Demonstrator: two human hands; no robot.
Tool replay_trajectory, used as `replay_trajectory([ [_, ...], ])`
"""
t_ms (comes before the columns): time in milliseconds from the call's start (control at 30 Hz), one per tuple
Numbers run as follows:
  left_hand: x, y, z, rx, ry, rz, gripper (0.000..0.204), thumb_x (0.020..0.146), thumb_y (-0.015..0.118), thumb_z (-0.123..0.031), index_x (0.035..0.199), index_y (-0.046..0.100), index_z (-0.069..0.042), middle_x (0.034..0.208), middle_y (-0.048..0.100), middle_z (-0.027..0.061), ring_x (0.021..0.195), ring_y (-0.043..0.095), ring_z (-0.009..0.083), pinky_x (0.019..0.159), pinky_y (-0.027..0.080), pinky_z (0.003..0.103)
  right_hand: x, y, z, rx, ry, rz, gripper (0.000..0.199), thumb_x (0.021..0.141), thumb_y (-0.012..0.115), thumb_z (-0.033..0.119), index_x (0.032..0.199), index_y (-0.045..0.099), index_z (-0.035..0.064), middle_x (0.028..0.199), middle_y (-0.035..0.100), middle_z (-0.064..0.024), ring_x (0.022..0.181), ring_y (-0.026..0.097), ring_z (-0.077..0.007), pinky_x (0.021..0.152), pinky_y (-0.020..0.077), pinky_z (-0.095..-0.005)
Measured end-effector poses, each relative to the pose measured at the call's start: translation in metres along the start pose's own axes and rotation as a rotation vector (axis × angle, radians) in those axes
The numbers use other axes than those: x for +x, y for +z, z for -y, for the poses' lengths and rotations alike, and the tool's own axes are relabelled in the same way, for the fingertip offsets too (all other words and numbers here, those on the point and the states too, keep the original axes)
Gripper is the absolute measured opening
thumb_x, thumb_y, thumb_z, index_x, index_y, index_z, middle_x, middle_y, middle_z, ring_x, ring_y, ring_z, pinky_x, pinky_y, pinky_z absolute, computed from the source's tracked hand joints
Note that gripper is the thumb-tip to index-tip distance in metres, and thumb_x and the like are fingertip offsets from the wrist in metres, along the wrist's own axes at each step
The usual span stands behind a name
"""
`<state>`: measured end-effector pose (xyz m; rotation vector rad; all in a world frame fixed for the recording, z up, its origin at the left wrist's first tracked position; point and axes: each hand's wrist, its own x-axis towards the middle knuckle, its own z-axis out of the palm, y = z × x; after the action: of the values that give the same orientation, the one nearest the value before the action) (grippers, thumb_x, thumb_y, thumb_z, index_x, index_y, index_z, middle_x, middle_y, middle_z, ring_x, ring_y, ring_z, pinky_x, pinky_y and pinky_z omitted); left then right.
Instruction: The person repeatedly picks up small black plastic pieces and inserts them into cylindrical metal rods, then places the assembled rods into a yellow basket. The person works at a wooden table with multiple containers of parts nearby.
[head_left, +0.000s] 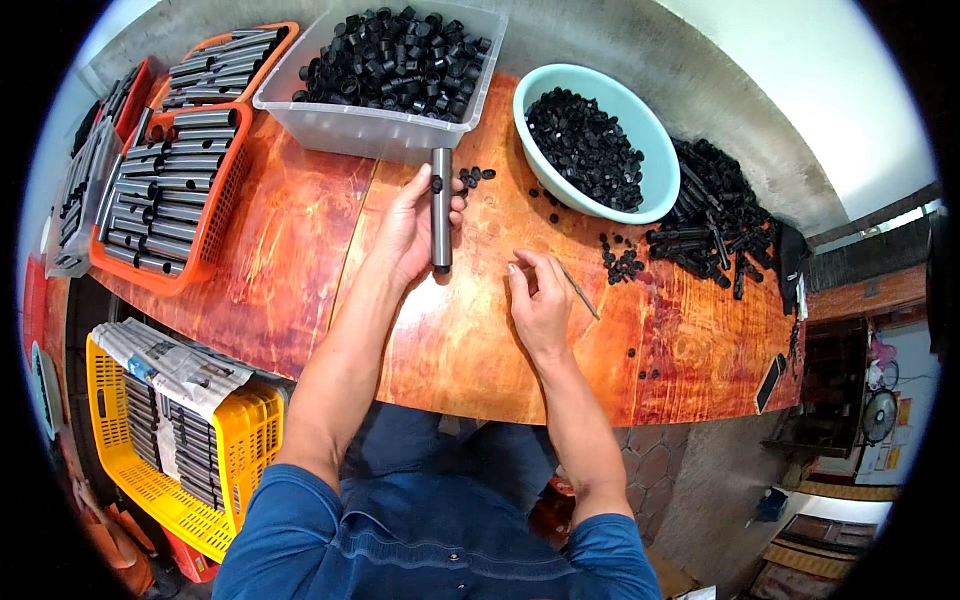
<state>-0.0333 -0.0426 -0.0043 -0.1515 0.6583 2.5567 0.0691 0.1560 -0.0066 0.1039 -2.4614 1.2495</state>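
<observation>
My left hand (408, 225) is closed around a dark grey tube (441, 215), held upright above the table. A round hole shows near the tube's upper part, and a black piece sits at its lower end. Low over the tabletop, my right hand (541, 305) has its fingers curled with the thumb close to them; what they hold, if anything, is hidden. A thin pencil-like stick (580, 292) slants beside its fingers; I cannot tell whether the hand touches it. Small black caps (476, 177) lie just beyond the tube.
Orange baskets of tubes (205, 240) stand at the left, beside a clear bin (380, 135) of black fittings. A light-blue basin (650, 200) holds small black parts. Black pieces (715, 215) are heaped at right, near a phone (770, 383). A yellow crate (255, 440) stands below the table's left edge.
</observation>
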Motion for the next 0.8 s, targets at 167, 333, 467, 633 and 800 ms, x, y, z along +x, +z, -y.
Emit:
replay_trajectory([
  [167,0.007,0.000,-0.001,-0.009,0.029,-0.051,0.042,0.102,0.052,-0.046,0.106,0.062,-0.006,0.085,0.063,0.0058,0.070,0.060,0.0150,0.066,0.052,0.028,0.026,-0.004,-0.011,-0.408,-0.245,-0.006,0.032,0.086,0.063,0.000,0.118,0.060,-0.0057,0.118,0.062,-0.0201,0.107,0.060,-0.0368,0.090,0.0500,-0.0430],
  [333,0.006,-0.003,-0.003,-0.023,0.007,-0.024,0.042,0.102,0.052,-0.045,0.106,0.063,-0.004,0.082,0.063,0.0066,0.070,0.060,0.0159,0.065,0.052,0.028,0.064,0.010,-0.022,-0.664,-0.303,0.077,0.044,0.084,0.057,-0.002,0.127,0.053,-0.0084,0.137,0.054,-0.0216,0.123,0.052,-0.0385,0.102,0.0457,-0.0436],
  [467,0.006,-0.001,-0.005,-0.057,0.066,-0.026,0.043,0.101,0.053,-0.044,0.104,0.063,-0.003,0.082,0.063,0.0078,0.071,0.060,0.0167,0.066,0.052,0.028,0.090,0.032,-0.014,-0.609,-0.318,0.172,0.050,0.083,0.055,-0.006,0.134,0.052,-0.0056,0.144,0.050,-0.0220,0.131,0.048,-0.0374,0.109,0.0430,-0.0427],
  [633,0.005,-0.002,-0.008,-0.065,0.067,0.002,0.042,0.101,0.053,-0.043,0.102,0.064,-0.003,0.081,0.063,0.0074,0.070,0.059,0.0170,0.067,0.052,0.028,0.118,0.056,-0.012,-0.591,-0.433,0.176,0.028,0.083,0.056,-0.002,0.110,0.062,-0.0037,0.114,0.062,-0.0205,0.110,0.057,-0.0368,0.095,0.0492,-0.0446],
  [800,0.004,-0.005,-0.004,-0.076,-0.039,0.056,0.034,0.101,0.055,-0.036,0.105,0.062,-0.003,0.090,0.064,0.0091,0.077,0.061,0.0184,0.069,0.053,0.030,0.097,0.047,-0.004,-0.592,-0.331,0.228,0.015,0.082,0.060,-0.001,0.096,0.062,-0.0017,0.095,0.061,-0.0194,0.100,0.060,-0.0378,0.086,0.0508,-0.0465],
])
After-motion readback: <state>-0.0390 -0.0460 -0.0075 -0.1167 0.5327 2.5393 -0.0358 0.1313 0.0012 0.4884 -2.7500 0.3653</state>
